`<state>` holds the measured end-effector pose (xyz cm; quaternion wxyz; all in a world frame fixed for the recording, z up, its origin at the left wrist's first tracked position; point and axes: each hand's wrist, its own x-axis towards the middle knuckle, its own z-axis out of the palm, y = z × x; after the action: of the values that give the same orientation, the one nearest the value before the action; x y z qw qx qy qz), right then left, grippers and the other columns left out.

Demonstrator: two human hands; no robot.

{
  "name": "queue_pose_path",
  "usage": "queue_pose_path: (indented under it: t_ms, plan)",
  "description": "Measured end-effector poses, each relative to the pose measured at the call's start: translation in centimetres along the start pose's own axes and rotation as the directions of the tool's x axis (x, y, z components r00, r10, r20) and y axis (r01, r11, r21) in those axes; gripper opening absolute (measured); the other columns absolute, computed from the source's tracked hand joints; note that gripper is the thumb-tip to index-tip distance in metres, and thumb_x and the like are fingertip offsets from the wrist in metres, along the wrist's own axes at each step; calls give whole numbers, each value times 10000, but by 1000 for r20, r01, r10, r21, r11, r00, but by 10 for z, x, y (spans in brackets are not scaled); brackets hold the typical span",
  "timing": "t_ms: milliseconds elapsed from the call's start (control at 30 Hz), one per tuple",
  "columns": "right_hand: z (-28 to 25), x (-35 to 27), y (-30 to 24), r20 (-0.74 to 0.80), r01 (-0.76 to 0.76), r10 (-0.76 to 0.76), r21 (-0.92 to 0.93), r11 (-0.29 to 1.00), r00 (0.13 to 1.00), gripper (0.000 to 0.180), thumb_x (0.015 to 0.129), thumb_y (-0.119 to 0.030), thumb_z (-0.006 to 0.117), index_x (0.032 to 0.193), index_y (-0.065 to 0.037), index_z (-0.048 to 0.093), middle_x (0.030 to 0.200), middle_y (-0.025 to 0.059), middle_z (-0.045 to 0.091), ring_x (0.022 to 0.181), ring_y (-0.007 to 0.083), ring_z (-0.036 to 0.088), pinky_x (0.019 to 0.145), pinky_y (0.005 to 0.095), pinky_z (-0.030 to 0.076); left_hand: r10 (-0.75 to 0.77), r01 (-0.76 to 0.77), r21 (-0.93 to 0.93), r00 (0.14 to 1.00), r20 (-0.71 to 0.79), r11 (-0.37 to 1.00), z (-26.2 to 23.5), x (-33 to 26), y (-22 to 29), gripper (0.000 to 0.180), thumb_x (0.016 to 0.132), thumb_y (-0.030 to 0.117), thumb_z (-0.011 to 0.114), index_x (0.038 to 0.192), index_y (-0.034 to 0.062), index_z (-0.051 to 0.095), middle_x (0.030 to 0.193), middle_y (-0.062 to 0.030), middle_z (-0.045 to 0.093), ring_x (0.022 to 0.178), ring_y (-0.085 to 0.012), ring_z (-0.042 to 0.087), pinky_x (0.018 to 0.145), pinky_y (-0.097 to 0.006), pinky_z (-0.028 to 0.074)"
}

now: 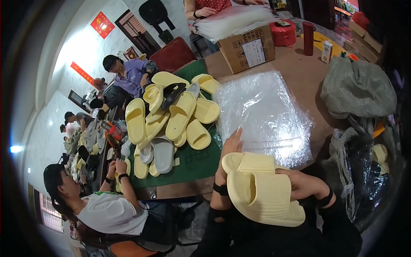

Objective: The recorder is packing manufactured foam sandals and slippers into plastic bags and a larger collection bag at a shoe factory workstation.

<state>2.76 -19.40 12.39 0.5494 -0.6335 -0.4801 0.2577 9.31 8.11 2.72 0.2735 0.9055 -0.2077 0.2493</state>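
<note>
A pair of pale yellow slippers [267, 192], one overlapping the other, is held above my lap at the table's front edge. My right hand [309, 185] grips the pair from the right; some of its fingers disappear behind the ribbed straps. My left hand [231, 143] rests against the left side of the pair, its visible fingers stretched upward and its palm partly hidden by the slippers. Just beyond my hands lies a stack of clear plastic bags [265, 109]. To the left, a heap of slippers [180, 113], mostly yellow with some grey and black, covers a green mat [192, 165].
A cardboard box [247, 49] topped with plastic bags stands at the back, near a red container [282, 33] and dark red cylinder [308, 38]. A grey sack [357, 88] sits at right. One co-worker [105, 205] handles slippers at left; others sit farther back.
</note>
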Motion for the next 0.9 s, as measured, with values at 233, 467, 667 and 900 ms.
queue_pose_path:
  t_ms: [233,467,667,900]
  plan:
    - [1,-1,6,-55,16,-19,-48,999,998,454,788,-99,643,1211,-1,511,1182,140,513,1062,245,523,873,322,440,-168,178,-99,980,106,979,-24,2,22,487,810,31,558,1282,16,438,1224,-247,499,1103,-396,498,908,-385,437]
    - [1,-3,9,-68,40,-46,-83,996,997,472,799,-106,622,1245,-13,498,1212,135,497,1072,249,522,879,321,444,-76,92,137,990,-119,986,-18,15,16,255,796,56,616,1050,31,623,1231,-203,517,1042,-360,540,846,-359,467]
    - [1,0,2,-77,53,-60,-94,994,995,465,806,-107,616,1246,-11,498,1268,144,476,1104,256,523,900,325,442,-117,130,56,973,-200,990,-28,20,20,182,802,79,621,979,74,661,999,-139,632,827,-300,606,695,-349,486]
    - [2,0,-5,-242,-35,-1,-146,989,970,466,771,-57,607,1227,-21,516,1274,154,480,1098,280,532,902,331,438,-132,121,-118,987,-86,986,-36,27,33,219,827,82,597,1039,85,649,793,-132,630,703,-280,588,621,-350,477]
